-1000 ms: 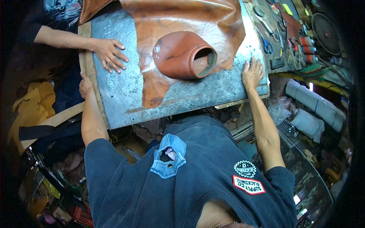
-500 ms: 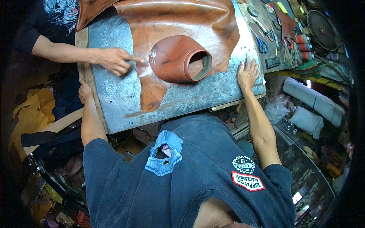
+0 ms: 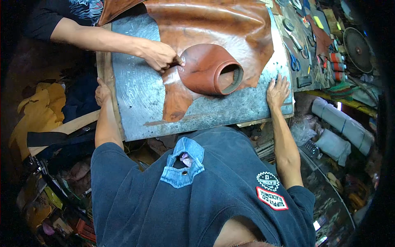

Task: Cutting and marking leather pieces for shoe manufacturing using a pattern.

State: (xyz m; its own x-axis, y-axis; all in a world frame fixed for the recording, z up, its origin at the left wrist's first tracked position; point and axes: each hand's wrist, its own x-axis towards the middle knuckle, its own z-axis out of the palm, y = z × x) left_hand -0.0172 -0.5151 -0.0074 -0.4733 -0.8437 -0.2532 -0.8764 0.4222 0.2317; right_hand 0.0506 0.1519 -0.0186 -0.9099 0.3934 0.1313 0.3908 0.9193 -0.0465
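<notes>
My left hand (image 3: 103, 92) grips the wooden left edge (image 3: 108, 68) of the worktable, its fingers partly hidden. My right hand (image 3: 278, 91) lies open and flat on the grey metal tabletop (image 3: 214, 110), near its right side. Between them, a rolled piece of reddish-brown leather (image 3: 203, 68) rests on its side, its open end toward the right. It sits on a large glossy brown hide (image 3: 214, 20) spread over the tabletop. From the left, a co-worker's hand (image 3: 162, 57) points with its index finger at pale marks on the roll's left side.
Blue-handled scissors (image 3: 294, 62) and other hand tools lie on a bench at the right, near thread spools (image 3: 339, 66) and a round fan (image 3: 357, 47). White wrapped rolls (image 3: 341, 121) are at the right. Tan leather scraps (image 3: 43, 107) hang at the left.
The co-worker's hand has moved right, bringing its fingertip to the marks on the leather roll. My view has shifted slightly. Both my hands stay at the table.
</notes>
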